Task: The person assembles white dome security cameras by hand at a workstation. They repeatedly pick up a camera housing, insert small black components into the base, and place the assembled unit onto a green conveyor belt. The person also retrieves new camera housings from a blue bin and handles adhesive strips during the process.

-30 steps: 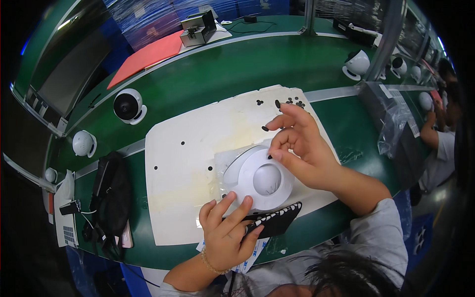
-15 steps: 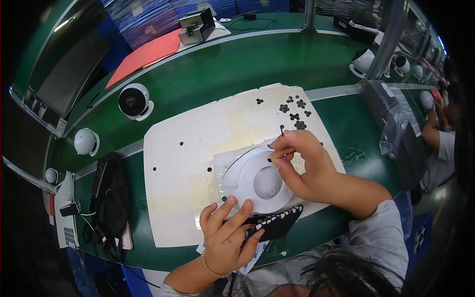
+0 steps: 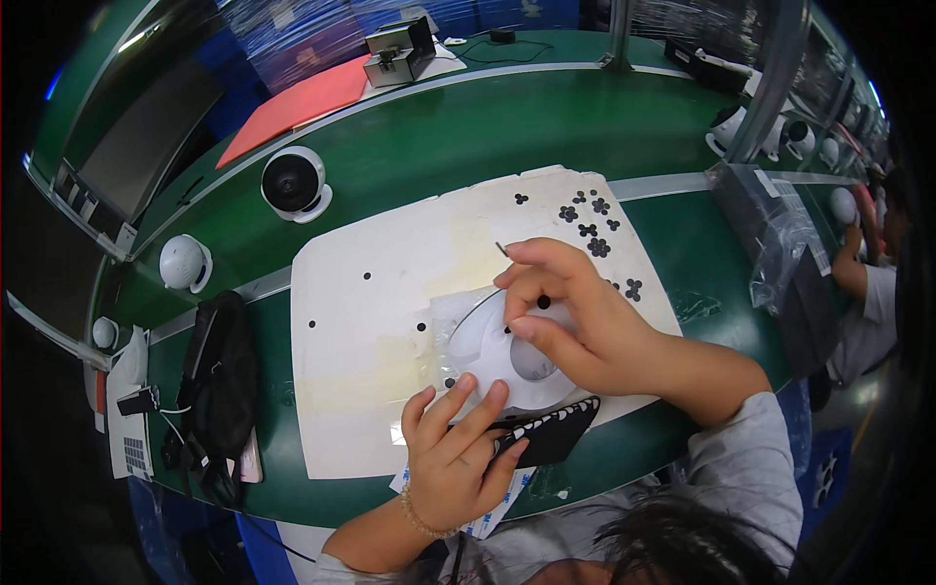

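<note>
White ring-shaped part (image 3: 495, 365) lies over clear film (image 3: 439, 320) on the pale board (image 3: 361, 400). I have the left hand (image 3: 451, 466) spread, fingertips on the part's near edge. The right hand (image 3: 590, 317) curls above it, thumb near a black dot (image 3: 508, 331) at a fingertip; whether pinched, I cannot tell.

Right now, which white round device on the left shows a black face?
The topmost device, nearest the pink sheet; the middle one and lowest one show white.

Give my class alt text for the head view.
A person's left hand touches a round white part over a pale board; the right hand hovers over it, a black dot at its thumb. Round white devices stand on the green bench beyond.
</note>
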`<act>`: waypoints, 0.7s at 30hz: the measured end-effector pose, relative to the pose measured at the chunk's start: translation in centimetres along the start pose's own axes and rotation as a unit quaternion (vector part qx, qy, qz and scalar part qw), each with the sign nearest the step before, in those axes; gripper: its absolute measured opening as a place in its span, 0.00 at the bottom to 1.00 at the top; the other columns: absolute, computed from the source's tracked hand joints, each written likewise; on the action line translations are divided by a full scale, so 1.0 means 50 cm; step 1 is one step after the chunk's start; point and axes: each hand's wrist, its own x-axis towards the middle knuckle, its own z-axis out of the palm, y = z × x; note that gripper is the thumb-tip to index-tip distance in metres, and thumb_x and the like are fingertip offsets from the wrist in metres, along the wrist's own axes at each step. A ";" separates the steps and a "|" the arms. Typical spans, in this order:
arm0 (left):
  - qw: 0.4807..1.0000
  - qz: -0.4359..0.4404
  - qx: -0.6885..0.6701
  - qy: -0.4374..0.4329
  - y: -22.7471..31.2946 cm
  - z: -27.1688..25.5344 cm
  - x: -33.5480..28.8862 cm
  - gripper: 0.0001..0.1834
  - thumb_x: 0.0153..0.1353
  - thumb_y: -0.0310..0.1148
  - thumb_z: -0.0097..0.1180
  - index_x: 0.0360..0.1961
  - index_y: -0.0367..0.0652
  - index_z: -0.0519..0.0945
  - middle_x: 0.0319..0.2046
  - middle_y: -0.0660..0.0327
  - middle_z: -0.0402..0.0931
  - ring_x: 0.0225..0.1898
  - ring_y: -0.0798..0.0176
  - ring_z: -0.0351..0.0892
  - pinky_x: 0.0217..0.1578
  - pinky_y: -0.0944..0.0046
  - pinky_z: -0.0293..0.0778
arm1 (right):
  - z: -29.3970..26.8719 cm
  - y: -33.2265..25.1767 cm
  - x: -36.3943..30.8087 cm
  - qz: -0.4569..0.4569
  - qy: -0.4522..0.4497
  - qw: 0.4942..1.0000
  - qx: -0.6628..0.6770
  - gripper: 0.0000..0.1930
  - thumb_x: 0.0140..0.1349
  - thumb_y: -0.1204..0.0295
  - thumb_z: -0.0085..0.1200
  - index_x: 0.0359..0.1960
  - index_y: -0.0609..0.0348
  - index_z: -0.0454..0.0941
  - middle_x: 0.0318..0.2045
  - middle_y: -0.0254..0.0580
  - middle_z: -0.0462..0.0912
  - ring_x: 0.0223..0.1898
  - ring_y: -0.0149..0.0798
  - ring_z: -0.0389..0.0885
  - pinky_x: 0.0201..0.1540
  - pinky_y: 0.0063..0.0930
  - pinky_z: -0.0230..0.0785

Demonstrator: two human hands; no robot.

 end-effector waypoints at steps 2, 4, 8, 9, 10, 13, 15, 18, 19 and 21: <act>1.000 0.006 -0.004 -0.007 -0.004 0.004 0.001 0.09 0.45 0.32 0.60 0.20 0.40 0.73 0.49 0.58 0.72 0.55 0.53 0.63 0.53 0.50 0.52 | 0.006 0.007 0.002 0.018 -0.010 1.000 0.009 0.29 0.55 0.83 0.46 0.57 0.60 0.48 0.30 0.40 0.71 0.44 0.38 0.71 0.52 0.35 0.58; 1.000 0.014 -0.002 -0.017 -0.005 0.002 0.000 0.11 0.45 0.33 0.60 0.24 0.38 0.73 0.48 0.55 0.72 0.56 0.49 0.62 0.53 0.47 0.52 | 0.007 0.007 0.001 0.023 -0.016 1.000 0.010 0.29 0.55 0.83 0.46 0.57 0.60 0.48 0.30 0.40 0.71 0.44 0.38 0.71 0.52 0.35 0.59; 1.000 0.013 0.001 -0.008 -0.005 0.002 -0.005 0.11 0.45 0.33 0.60 0.23 0.38 0.73 0.48 0.55 0.72 0.56 0.49 0.62 0.53 0.47 0.52 | 0.027 0.009 0.002 0.017 0.037 0.998 0.042 0.27 0.51 0.81 0.48 0.55 0.58 0.57 0.29 0.37 0.74 0.36 0.41 0.72 0.49 0.36 0.55; 1.000 0.015 0.001 -0.009 -0.007 0.004 -0.005 0.11 0.45 0.33 0.60 0.23 0.38 0.73 0.48 0.55 0.72 0.56 0.49 0.62 0.53 0.47 0.52 | 0.028 0.011 0.000 0.016 0.038 0.998 0.038 0.27 0.51 0.81 0.48 0.55 0.58 0.56 0.29 0.37 0.74 0.36 0.41 0.72 0.48 0.36 0.55; 1.000 0.016 0.003 -0.008 -0.007 0.004 -0.005 0.10 0.45 0.33 0.60 0.23 0.38 0.73 0.48 0.55 0.72 0.56 0.49 0.62 0.53 0.47 0.52 | 0.029 0.011 0.000 0.012 0.038 0.999 0.035 0.27 0.51 0.81 0.48 0.55 0.58 0.56 0.29 0.36 0.74 0.35 0.41 0.72 0.48 0.36 0.55; 1.000 0.002 -0.007 0.008 -0.004 0.006 0.000 0.08 0.46 0.32 0.60 0.20 0.42 0.74 0.48 0.59 0.73 0.55 0.55 0.65 0.52 0.51 0.52 | 0.029 0.010 0.000 0.002 0.045 0.999 0.023 0.27 0.51 0.81 0.49 0.54 0.58 0.57 0.29 0.36 0.75 0.36 0.41 0.72 0.48 0.36 0.55; 1.000 0.002 -0.008 0.007 -0.005 0.007 0.001 0.08 0.46 0.32 0.60 0.20 0.42 0.74 0.48 0.59 0.73 0.55 0.55 0.65 0.52 0.51 0.52 | 0.025 0.008 -0.002 -0.006 0.041 0.999 -0.017 0.26 0.51 0.80 0.50 0.53 0.58 0.60 0.29 0.36 0.75 0.38 0.41 0.73 0.48 0.36 0.55; 1.000 -0.005 0.003 0.005 0.001 -0.001 0.001 0.08 0.46 0.32 0.60 0.20 0.42 0.74 0.48 0.60 0.73 0.55 0.55 0.65 0.53 0.51 0.52 | 0.016 -0.005 -0.001 -0.063 0.013 0.986 -0.156 0.23 0.50 0.78 0.52 0.50 0.56 0.65 0.31 0.34 0.76 0.43 0.40 0.73 0.50 0.38 0.54; 1.000 -0.005 0.005 0.004 0.001 -0.002 0.001 0.08 0.46 0.32 0.60 0.19 0.42 0.74 0.48 0.60 0.73 0.55 0.55 0.64 0.53 0.51 0.52 | 0.015 -0.012 -0.004 -0.102 0.005 0.967 -0.234 0.22 0.49 0.77 0.53 0.49 0.55 0.67 0.31 0.34 0.76 0.44 0.40 0.73 0.51 0.39 0.53; 1.000 -0.006 0.003 0.005 -0.001 0.002 0.002 0.08 0.46 0.32 0.59 0.19 0.42 0.73 0.49 0.60 0.73 0.55 0.55 0.64 0.53 0.50 0.51 | 0.013 -0.032 -0.013 -0.120 -0.002 0.937 -0.328 0.20 0.49 0.75 0.55 0.47 0.53 0.70 0.35 0.34 0.76 0.48 0.41 0.71 0.53 0.42 0.52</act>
